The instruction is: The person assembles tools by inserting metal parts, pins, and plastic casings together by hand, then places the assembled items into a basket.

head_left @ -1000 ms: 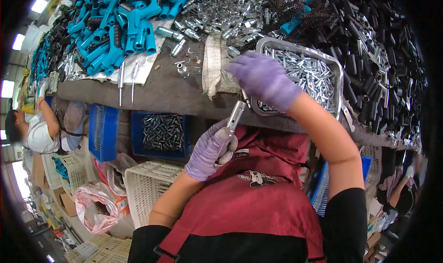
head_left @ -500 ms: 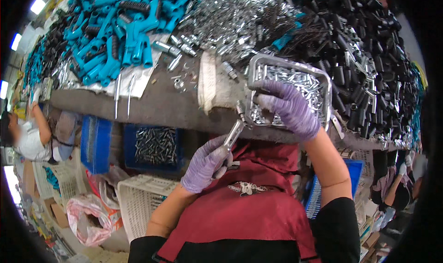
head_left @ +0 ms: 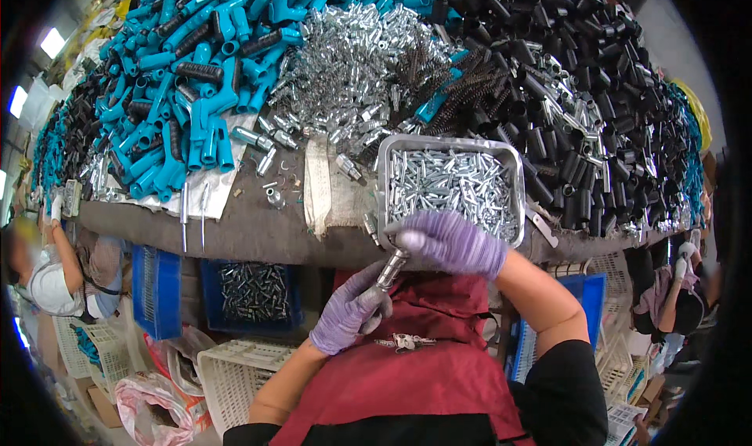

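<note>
My left hand (head_left: pixel 350 314), in a purple knit glove, is closed around the lower end of a shiny metal cylindrical part (head_left: pixel 392 268), which tilts up to the right. My right hand (head_left: pixel 458 242), gloved alike, has its thumb and fingers pinched together at the part's upper end. Whatever is between those fingertips is hidden. Just beyond the right hand stands a rectangular metal tray (head_left: pixel 520 191) full of small silvery pins (head_left: pixel 450 184). A small ribbed metal piece (head_left: pixel 371 228) lies near the bench edge, left of the tray.
Across the bench (head_left: pixel 266 231) lie heaps of teal handles (head_left: pixel 211 93), silvery fittings (head_left: pixel 352 62), dark springs (head_left: pixel 478 86) and black sleeves (head_left: pixel 580 125). Below its edge are a blue bin (head_left: pixel 251 321) of metal parts and a white crate (head_left: pixel 227 375). Other people sit at both sides.
My right hand has come from over the tray to the upper end of the metal part. My left hand still grips that part. The whole view has shifted, showing more of the far bench.
</note>
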Available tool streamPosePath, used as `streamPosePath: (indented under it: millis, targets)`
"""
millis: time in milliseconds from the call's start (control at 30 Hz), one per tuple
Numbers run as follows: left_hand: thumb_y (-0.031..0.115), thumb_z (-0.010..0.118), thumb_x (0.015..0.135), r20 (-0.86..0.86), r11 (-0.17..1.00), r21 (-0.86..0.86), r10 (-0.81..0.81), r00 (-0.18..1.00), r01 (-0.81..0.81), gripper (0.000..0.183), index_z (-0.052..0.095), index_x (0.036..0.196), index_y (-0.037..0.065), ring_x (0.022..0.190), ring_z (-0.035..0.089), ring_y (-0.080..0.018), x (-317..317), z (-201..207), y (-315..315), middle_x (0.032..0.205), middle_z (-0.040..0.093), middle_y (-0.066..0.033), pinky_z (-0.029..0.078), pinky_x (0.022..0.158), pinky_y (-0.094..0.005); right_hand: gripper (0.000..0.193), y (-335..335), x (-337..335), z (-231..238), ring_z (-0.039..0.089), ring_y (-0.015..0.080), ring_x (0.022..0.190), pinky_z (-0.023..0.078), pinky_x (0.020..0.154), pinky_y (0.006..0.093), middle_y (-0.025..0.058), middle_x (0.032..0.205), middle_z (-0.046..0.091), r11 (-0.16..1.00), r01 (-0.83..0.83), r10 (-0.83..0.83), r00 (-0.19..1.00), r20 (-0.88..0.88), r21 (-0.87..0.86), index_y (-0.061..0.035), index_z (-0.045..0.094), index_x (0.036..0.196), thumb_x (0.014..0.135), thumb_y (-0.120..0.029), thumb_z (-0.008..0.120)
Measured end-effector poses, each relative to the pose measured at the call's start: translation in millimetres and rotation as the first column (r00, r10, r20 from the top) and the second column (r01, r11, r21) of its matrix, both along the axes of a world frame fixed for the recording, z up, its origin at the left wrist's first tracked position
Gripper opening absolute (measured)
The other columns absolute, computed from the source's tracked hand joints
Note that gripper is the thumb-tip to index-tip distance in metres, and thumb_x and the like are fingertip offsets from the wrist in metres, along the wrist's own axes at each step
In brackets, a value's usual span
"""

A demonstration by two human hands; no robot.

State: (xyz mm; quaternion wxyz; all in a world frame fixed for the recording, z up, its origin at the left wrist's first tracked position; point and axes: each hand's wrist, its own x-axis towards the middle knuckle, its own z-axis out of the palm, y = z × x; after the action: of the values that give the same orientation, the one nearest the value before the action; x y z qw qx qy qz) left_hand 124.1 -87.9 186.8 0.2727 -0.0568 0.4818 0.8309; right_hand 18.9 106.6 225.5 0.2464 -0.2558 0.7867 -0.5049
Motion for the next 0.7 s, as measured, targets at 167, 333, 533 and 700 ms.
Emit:
streamPosePath:
  millis: [167, 333, 533, 700]
  targets:
    - [0.033, 0.053, 0.086, -0.024, 0.998, -0.055, 0.02, 1.0, -0.021, 0.04, 0.048, 0.118, 0.01, 0.048, 0.039, -0.0056, 0.4, -7.4, -7.1, 0.071, 0.055, -0.0047, 0.03, 0.042, -0.0189, 0.023, -6.9, -116.3, 4.5, 0.057, 0.0205, 0.088, 0.046, 0.071, 0.031, 0.0066, 0.096, 0.059, 0.643, 0.387, 0.431, 0.53, -0.73, 0.661, -0.0102, 0.062, 0.095, 0.082, -0.028, 0.055]
    - [0.039, 0.057, 0.083, -0.018, 0.993, -0.042, 0.109, 0.994, -0.109, 0.044, 0.049, 0.114, 0.009, 0.049, 0.041, -0.0066, 12.2, 1.2, -4.4, 0.072, 0.056, -0.0049, 0.032, 0.043, -0.0196, 0.02, -9.7, -170.7, -4.9, 0.056, 0.0198, 0.093, 0.045, 0.07, 0.033, 0.0053, 0.099, 0.059, 0.268, 0.474, 0.719, 0.48, -0.502, 0.839, -0.0123, 0.064, 0.092, 0.08, -0.024, 0.054]
    - [0.043, 0.058, 0.081, 0.035, 0.988, -0.125, 0.098, 0.995, -0.093, 0.048, 0.048, 0.113, 0.008, 0.046, 0.042, -0.0078, 19.6, -6.7, -16.7, 0.069, 0.056, -0.0052, 0.032, 0.04, -0.0201, 0.024, 2.2, -183.7, 27.8, 0.054, 0.026, 0.096, 0.045, 0.081, 0.037, 0.0078, 0.104, 0.055, 0.503, 0.36, 0.639, 0.457, -0.619, 0.786, -0.014, 0.062, 0.094, 0.07, -0.018, 0.061]
    - [0.041, 0.057, 0.083, 0.058, 0.997, -0.029, 0.071, 0.996, -0.07, 0.045, 0.048, 0.112, 0.008, 0.044, 0.041, -0.0082, 11.3, -14.8, -15.3, 0.068, 0.055, -0.0054, 0.029, 0.038, -0.02, 0.037, 60.4, -187.1, 31.6, 0.054, 0.0234, 0.096, 0.043, 0.084, 0.0322, 0.0088, 0.103, 0.056, 0.884, 0.467, -0.287, 0.564, -0.774, 0.013, -0.0121, 0.056, 0.11, 0.075, -0.02, 0.066]
